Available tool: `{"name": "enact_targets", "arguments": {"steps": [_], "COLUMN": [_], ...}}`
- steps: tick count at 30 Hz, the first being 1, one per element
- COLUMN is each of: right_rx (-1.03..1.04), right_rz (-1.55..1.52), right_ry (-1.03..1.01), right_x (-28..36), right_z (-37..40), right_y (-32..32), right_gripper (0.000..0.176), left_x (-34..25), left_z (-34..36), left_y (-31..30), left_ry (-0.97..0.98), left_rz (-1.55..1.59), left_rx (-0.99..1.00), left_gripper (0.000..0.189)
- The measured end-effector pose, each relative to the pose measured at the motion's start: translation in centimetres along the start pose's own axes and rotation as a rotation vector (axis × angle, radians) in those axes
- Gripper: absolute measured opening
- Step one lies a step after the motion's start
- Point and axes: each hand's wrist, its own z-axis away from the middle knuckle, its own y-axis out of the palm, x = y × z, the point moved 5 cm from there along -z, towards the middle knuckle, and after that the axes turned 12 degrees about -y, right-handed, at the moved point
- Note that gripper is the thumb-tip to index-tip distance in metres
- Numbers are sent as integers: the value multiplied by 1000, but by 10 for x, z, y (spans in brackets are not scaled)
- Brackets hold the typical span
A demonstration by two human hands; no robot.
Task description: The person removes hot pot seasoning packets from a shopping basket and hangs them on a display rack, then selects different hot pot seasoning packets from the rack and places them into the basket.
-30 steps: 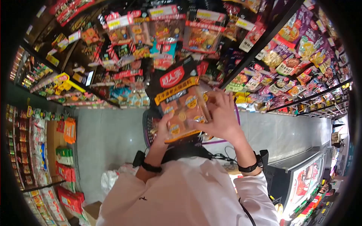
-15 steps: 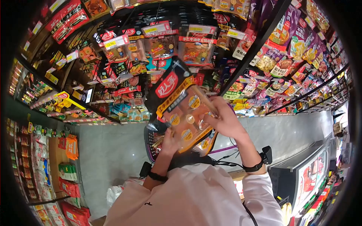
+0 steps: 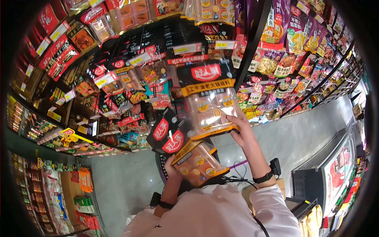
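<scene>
My right hand [image 3: 241, 130] grips the lower right corner of a hotpot seasoning packet [image 3: 211, 104], thumb on its front. The packet is black on top with a red logo, an orange band and a clear window onto reddish blocks. It is held up in front of the hanging rack. Lower down, my left hand [image 3: 172, 168] is closed on the left edge of similar seasoning packets [image 3: 197, 160], which overlap so that two red logos show. Behind them is a dark basket with a purple rim [image 3: 161, 168], mostly covered by the packets and my arm.
Shelves ahead hold hanging packets [image 3: 154, 73] with price tags [image 3: 187, 49]. A black upright post [image 3: 252, 43] separates them from purple bags [image 3: 272, 25]. At the lower right stands a grey cabinet [image 3: 316, 173]; more goods [image 3: 85, 179] hang at the left.
My right hand has lifted one packet up and away toward the rack, separating it from the others. The left hand keeps the remaining packets low. The view has shifted slightly.
</scene>
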Motion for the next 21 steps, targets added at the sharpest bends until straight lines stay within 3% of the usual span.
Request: {"name": "enact_targets", "arguments": {"steps": [3, 5, 8, 10, 14, 21], "right_rx": [-55, -77, -129, -119, -37, 20], "right_rz": [-39, -109, -298, -442, -653, -672], "right_ry": [9, 16, 22, 7, 3, -61], "right_x": [-17, -30, -66, -73, -87, -58], "right_z": [-14, -26, -59, -71, -96, -130], "right_y": [-28, -42, -70, -69, -60, -31], "right_gripper": [54, 54, 43, 35, 40, 40], "left_x": [-3, -13, -18, -22, -18, -10], "left_z": [-9, 11, 16, 21, 22, 33], "left_y": [-14, 10, -7, -14, -25, -22], "left_ry": [0, -12, 62, 119, 161, 211], "left_rz": [115, 91, 84, 56, 91, 55], "left_rx": [61, 81, 54, 0, -3, -28], "left_gripper": [45, 50, 50, 51, 51, 55]}}
